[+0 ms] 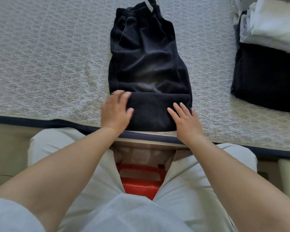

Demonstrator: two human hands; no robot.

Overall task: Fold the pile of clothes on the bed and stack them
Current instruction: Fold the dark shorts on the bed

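Note:
A pair of dark navy pants (pixel 147 61) lies lengthwise on the grey quilted bed (pixel 49 56), waistband at the far end. Its near end is folded over into a thick band (pixel 151 111) at the bed's edge. My left hand (pixel 115 111) rests flat on the left side of that fold, fingers straight and slightly blurred. On the fold's right side lies my right hand (pixel 186 119), fingers spread and straight. Neither hand grips the cloth.
A stack of folded clothes (pixel 266 72) sits at the right of the bed, dark garment below, white and pale ones (pixel 271 22) on top. A red stool (pixel 141 181) shows between my knees. The bed's navy border (pixel 40 121) runs along the near edge.

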